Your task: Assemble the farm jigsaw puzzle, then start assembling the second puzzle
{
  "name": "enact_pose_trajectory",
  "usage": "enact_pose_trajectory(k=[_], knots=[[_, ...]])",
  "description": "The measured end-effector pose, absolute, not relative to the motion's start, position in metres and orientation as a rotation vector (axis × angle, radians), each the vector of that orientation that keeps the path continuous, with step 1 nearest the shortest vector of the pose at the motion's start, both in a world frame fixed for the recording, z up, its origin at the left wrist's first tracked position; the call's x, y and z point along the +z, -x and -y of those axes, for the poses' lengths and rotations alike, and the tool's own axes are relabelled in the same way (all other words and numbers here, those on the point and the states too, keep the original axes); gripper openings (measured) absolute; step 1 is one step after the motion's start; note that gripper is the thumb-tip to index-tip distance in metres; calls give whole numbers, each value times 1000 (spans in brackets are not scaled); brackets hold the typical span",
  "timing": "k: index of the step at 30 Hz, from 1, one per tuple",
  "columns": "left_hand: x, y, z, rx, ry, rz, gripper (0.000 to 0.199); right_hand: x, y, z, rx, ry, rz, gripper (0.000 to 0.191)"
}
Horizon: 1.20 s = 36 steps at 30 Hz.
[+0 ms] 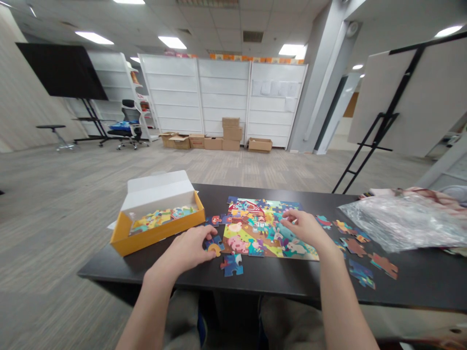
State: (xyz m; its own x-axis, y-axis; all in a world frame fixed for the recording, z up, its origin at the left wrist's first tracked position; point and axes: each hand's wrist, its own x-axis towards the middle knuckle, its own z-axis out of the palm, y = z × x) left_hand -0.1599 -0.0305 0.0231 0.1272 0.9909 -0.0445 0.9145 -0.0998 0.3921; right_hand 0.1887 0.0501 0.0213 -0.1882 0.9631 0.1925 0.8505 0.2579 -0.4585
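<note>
My left hand (189, 247) is low over the table, thumb and fingers apart. Beside its fingertips lie a dark blue puzzle piece (216, 240) and a piece with a yellow curve (214, 250); whether the fingers touch them I cannot tell. My right hand (305, 227) hovers at the right part of a colourful farm-animal puzzle picture (239, 244), fingers bent and apart, with no piece visible in them. A blue puzzle piece (232, 265) rests near the front edge. Red and blue pieces (220, 220) lie along the picture's left side.
An open yellow box (160, 236) with puzzle pieces inside stands at the left. Several loose pieces (353, 246) are scattered on the right of the black table (284, 282). Crumpled clear plastic (404, 218) covers the far right. Cardboard boxes (231, 133) stand by the back shelves.
</note>
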Motion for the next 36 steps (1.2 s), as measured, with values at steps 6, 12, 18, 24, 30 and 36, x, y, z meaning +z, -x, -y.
enact_pose_trajectory(k=[6, 12, 18, 24, 30, 36], knots=[[26, 159, 33, 253, -2101, -1965, 42, 21, -187, -50, 342, 1679, 2106, 24], [33, 153, 33, 218, -2086, -2034, 36, 33, -165, -51, 301, 1663, 2202, 21], [38, 130, 31, 413, -2219, -1983, 29, 40, -115, -56, 185, 1610, 2355, 21], [27, 96, 29, 554, -2357, -1506, 35, 25, -85, -58, 105, 1745, 2424, 33], [23, 98, 26, 489, -2315, -1498, 48, 18, -86, -66, 192, 1746, 2377, 38], [24, 97, 23, 535, -2268, -1663, 28, 15, -96, -72, 515, 1503, 2218, 7]])
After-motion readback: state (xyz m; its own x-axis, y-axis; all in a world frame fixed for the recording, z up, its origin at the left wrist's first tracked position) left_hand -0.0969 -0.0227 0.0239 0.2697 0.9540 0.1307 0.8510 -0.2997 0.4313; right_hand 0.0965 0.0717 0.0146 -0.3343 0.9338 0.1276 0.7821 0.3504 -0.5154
